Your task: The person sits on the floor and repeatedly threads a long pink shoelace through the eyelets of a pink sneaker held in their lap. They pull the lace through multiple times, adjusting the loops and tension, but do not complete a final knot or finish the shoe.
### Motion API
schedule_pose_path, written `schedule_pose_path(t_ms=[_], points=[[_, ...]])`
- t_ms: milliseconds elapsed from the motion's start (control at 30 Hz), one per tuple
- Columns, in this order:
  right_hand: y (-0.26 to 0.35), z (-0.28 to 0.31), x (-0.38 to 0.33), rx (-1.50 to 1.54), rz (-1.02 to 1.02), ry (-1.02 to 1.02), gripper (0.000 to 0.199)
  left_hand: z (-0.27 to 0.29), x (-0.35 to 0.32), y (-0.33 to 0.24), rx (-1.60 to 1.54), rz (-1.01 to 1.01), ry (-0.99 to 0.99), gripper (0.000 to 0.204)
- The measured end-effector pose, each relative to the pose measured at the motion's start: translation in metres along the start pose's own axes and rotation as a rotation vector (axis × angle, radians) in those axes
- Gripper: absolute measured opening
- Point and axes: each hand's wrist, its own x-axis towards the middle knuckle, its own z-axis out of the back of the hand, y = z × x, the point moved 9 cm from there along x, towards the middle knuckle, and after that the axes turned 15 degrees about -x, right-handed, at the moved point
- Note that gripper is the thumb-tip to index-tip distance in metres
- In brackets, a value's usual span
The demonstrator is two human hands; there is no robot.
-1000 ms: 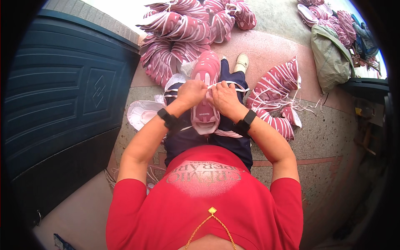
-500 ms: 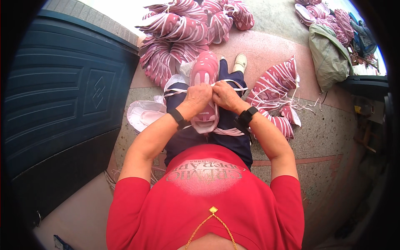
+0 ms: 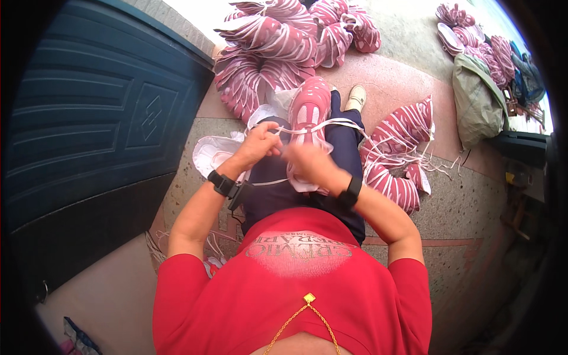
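A pink shoe upper (image 3: 312,100) with a light mesh tongue lies across my lap, toe pointing away from me. A white shoelace (image 3: 331,123) runs through it, one length trailing right over my dark trouser leg. Left of the upper, my left hand (image 3: 262,145) is closed, with the other length of lace between its fingers. My right hand (image 3: 312,164) hovers over the upper's near part, close to my left hand. Motion smears its fingers, so I cannot see what they hold. Part of the upper is hidden beneath it.
Bundles of pink uppers (image 3: 263,77) are heaped ahead. Another laced bundle (image 3: 397,133) lies to the right on the floor, loose laces trailing. A white-lined upper (image 3: 212,155) rests by my left leg. A dark blue door (image 3: 106,130) stands left; a grey-green sack (image 3: 476,106) stands far right.
My hands have parted from their meeting point over the upper. The left moved left with the lace; the right came nearer to me. The whole view has shifted slightly.
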Motion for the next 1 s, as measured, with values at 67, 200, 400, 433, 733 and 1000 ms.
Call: schedule_pose_path(t_ms=[67, 200, 400, 433, 733, 1000], points=[[-0.06, -0.005, 0.013, 0.115, -0.215, -0.116, 0.023, -0.01, 0.004, 0.006, 0.003, -0.014, 0.033, 0.03], [-0.101, -0.048, 0.027, 0.025, -0.222, 0.033, 0.026, -0.009, 0.021, 0.004, 0.332, -0.077, -0.095, 0.021], [-0.123, -0.052, 0.019, 0.206, -0.482, -0.053, 0.03, -0.02, 0.035, -0.027, 0.816, -0.342, -0.194, 0.025], [-0.124, -0.054, 0.02, 0.237, -0.471, -0.044, 0.03, -0.022, 0.036, -0.031, 0.863, -0.366, -0.196, 0.024], [-0.131, -0.062, 0.017, 0.36, -0.511, -0.026, 0.038, -0.043, 0.041, -0.04, 1.093, -0.531, -0.07, 0.018], [-0.129, -0.039, -0.008, 0.66, -0.635, 0.045, 0.043, -0.05, 0.025, -0.045, 1.02, -0.714, -0.128, 0.019]])
